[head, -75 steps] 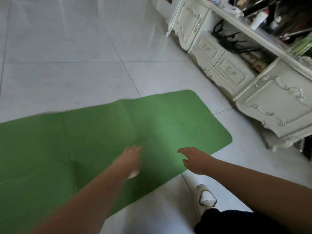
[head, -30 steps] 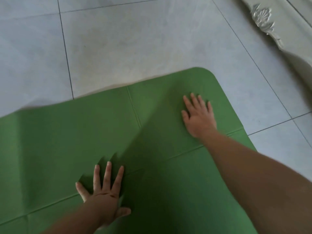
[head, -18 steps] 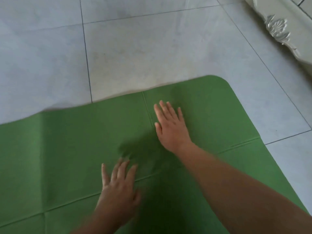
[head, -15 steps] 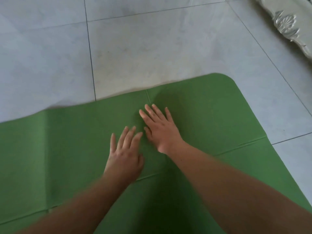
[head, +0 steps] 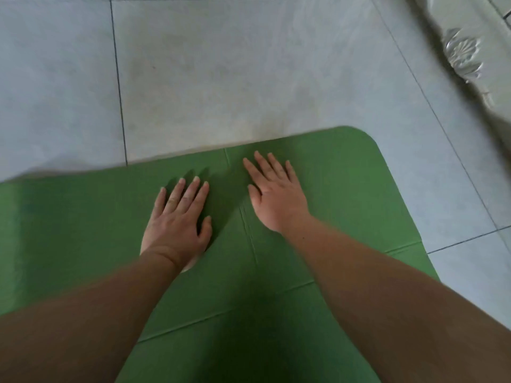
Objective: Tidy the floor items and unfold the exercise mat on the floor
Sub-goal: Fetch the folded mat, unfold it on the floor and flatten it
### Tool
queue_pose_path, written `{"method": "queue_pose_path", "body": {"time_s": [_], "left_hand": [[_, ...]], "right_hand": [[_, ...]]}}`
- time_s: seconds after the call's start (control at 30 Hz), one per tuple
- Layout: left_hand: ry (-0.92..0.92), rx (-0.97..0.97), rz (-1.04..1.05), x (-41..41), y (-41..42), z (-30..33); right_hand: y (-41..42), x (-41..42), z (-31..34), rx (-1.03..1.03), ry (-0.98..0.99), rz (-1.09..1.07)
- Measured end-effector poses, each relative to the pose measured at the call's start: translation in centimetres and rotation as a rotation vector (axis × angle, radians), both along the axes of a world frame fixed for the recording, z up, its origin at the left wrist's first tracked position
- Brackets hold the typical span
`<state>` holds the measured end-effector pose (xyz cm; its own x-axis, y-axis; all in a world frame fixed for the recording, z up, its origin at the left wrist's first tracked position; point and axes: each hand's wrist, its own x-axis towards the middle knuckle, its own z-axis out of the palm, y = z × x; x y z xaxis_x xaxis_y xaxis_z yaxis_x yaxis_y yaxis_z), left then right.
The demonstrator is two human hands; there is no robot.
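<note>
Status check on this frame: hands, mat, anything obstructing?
Left hand and right hand flat on green mat, either side of fold crease. Mat spread on tile. No obstruction visible.

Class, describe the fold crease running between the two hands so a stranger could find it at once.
Start at the green mat on the grey tiled floor. Between the flat left hand and right hand runs a thin crease, from the mat's far edge toward the viewer, crossing the other creases.

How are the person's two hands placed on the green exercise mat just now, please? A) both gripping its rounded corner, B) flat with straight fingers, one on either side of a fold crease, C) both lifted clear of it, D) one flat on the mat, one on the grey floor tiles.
B: the left hand and right hand lie flat on the green exercise mat, straddling a fold crease.
</note>
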<state>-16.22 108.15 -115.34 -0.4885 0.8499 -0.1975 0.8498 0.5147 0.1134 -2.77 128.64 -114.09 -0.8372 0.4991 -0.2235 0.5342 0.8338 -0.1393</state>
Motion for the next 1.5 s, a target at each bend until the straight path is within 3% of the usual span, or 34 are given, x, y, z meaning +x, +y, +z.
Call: {"method": "queue_pose_path", "body": {"time_s": [0.2, 0.4, 0.47, 0.63, 0.7, 0.8, 0.97, 1.17, 1.27, 1.37, 1.43, 1.5], "left_hand": [[-0.008, -0.006, -0.004, 0.0, 0.2, 0.0], [0.008, -0.007, -0.012, 0.0, 0.1, 0.1], [0.013, 0.0, -0.01, 0.0, 0.1, 0.1], [0.008, -0.005, -0.007, 0.0, 0.1, 0.4], [0.016, -0.006, -0.007, 0.1, 0.2, 0.4], [0.024, 0.003, -0.014, -0.1, 0.1, 0.2], [0.043, 0.024, -0.009, -0.2, 0.0, -0.3], [0.015, -0.167, 0.049, 0.4, 1.1, 1.7], [-0.076, 0.017, 0.117, 7.3, 0.8, 3.9], [-0.25, 0.165, -0.225, 22.4, -3.0, 4.3], [-0.319, 0.091, -0.371, 30.1, -7.1, 3.5], [-0.303, -0.003, -0.363, 31.7, -9.9, 1.7]], "right_hand": [[12.3, 8.1, -0.1, 0.055, -0.096, -0.47], [10.1, 8.1, 1.6, 0.038, -0.135, -0.661], [4.3, 7.7, 2.1, 0.084, -0.057, -0.55], [-20.1, 12.6, -0.1, -0.089, 0.089, 0.142], [-21.2, 15.5, -0.8, -0.085, 0.093, 0.163], [-14.2, 20.9, -0.6, 0.028, -0.016, -0.072], [-4.9, 31.7, 0.1, 0.061, -0.113, -0.681], [-4.3, 31.7, 0.1, 0.028, -0.151, -0.714], [-4.4, 31.7, -0.1, 0.016, -0.125, -0.708], [-4.3, 31.6, -0.1, 0.015, -0.128, -0.703], [-4.1, 31.7, -0.1, 0.012, -0.136, -0.702], [-4.0, 31.6, -0.1, 0.012, -0.149, -0.69]]}}
